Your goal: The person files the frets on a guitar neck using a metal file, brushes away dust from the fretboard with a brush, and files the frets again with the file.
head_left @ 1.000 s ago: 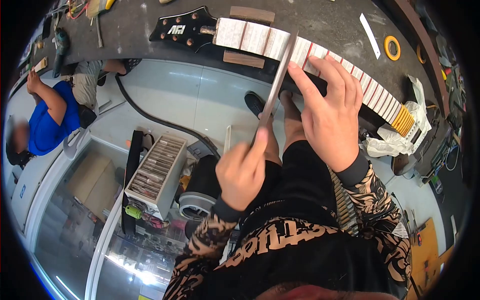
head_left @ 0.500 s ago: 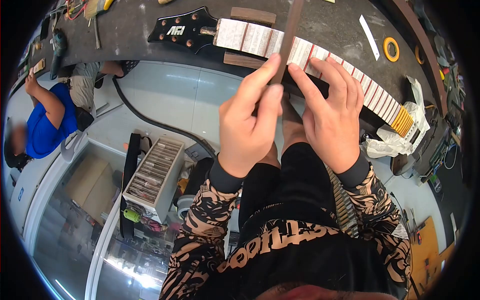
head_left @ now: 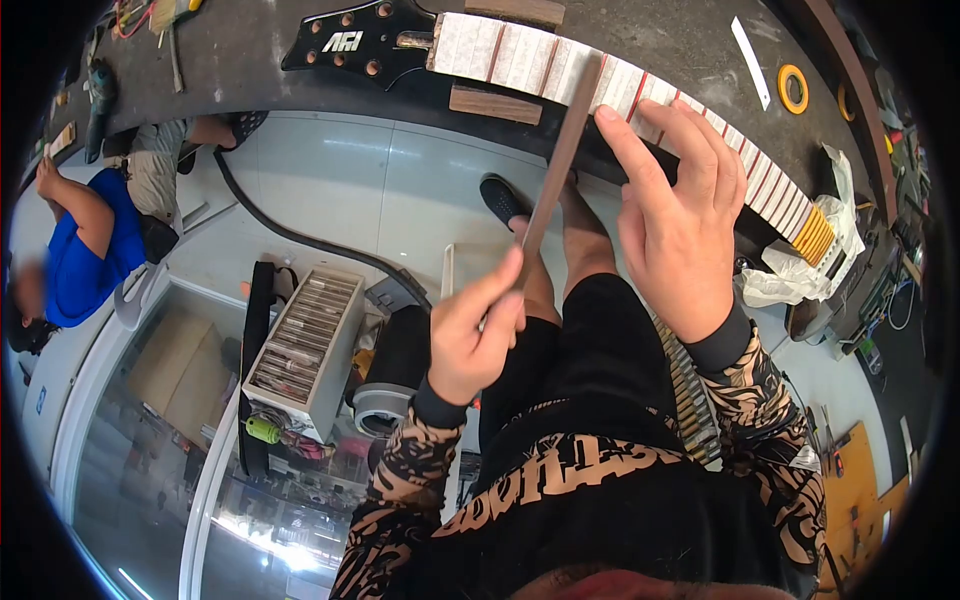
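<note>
My left hand [head_left: 470, 335] is closed around the lower end of a long, narrow file [head_left: 562, 175], whose far end lies over the taped fretboard of a guitar neck [head_left: 515, 57]. The neck has a black headstock [head_left: 355, 42] at its left, white tape between the frets, and yellow tape at its right end. My right hand [head_left: 685, 200] has its fingers spread, with several fingertips on the neck just right of the file. Its thumb hangs apart below the neck's near edge.
Wooden blocks [head_left: 495, 104] lie beside the neck on the dark bench [head_left: 240, 60]. A white strip [head_left: 750, 62] and a yellow tape roll [head_left: 793, 89] are at the right. Another person in blue [head_left: 95, 245] sits at the left. Below are a slotted box [head_left: 310, 345] and a hose [head_left: 290, 232].
The file and my left hand went up over the neck, then came back down toward my body. My right hand stays at the neck. The whole view has shifted slightly.
</note>
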Tool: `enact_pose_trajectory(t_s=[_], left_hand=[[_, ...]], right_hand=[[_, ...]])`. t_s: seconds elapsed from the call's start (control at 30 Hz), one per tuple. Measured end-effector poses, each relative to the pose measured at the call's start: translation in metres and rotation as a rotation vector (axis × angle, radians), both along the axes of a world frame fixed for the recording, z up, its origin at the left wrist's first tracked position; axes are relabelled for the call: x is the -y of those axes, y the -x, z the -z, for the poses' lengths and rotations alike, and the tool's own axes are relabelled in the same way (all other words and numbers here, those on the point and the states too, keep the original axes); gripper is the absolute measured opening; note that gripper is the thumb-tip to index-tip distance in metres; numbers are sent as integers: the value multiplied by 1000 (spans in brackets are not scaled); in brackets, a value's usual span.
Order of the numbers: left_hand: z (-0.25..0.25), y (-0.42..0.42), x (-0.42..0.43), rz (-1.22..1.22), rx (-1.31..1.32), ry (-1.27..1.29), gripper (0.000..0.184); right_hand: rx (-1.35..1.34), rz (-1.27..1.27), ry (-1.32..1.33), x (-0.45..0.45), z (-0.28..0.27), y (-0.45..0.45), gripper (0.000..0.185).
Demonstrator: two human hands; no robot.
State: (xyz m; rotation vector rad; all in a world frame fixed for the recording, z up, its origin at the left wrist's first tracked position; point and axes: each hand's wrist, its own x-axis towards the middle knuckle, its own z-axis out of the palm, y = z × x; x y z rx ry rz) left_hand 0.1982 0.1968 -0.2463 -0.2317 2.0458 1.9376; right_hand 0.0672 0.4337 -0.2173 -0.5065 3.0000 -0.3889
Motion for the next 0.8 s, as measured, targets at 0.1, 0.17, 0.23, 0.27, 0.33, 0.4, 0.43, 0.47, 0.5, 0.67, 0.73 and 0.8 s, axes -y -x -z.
enact_pose_trajectory(t_s=[0.1, 0.17, 0.23, 0.27, 0.33, 0.4, 0.43, 0.47, 0.5, 0.67, 0.73, 0.8], left_hand=[[-4, -18, 6, 26, -79, 93, 50], [-4, 4, -3, 27, -119, 138, 50], [-4, 58, -25, 13, -160, 141, 48], [-1, 93, -40, -3, -187, 126, 47], [-1, 138, -59, -23, -139, 114, 39], [-2, 131, -57, -42, -212, 111, 43], [-1, 109, -49, -34, -225, 118, 46], [0, 75, -34, -4, -242, 173, 49], [1, 42, -20, 26, -261, 227, 52], [-12, 10, -3, 116, -257, 381, 58], [-7, 82, -33, 75, -357, 338, 58], [2, 134, -53, 75, -386, 311, 58]], right_hand=[[18, 6, 5, 0, -1, 0, 83], [11, 3, 7, -1, -1, 0, 82], [-7, 11, 14, -1, 1, -1, 81], [-25, 22, 17, -1, 4, -2, 81], [-37, 29, 9, -1, 5, -4, 80], [-34, 26, 0, -1, 5, -3, 80], [-30, 24, 0, -1, 4, -3, 80], [-30, 22, 2, 0, 4, -3, 80], [-33, 23, 2, 0, 4, -2, 79], [-11, 34, 15, 0, 1, -2, 81], [-29, 36, 29, 1, 4, 0, 83], [-39, 37, 36, 0, 6, -2, 85]])
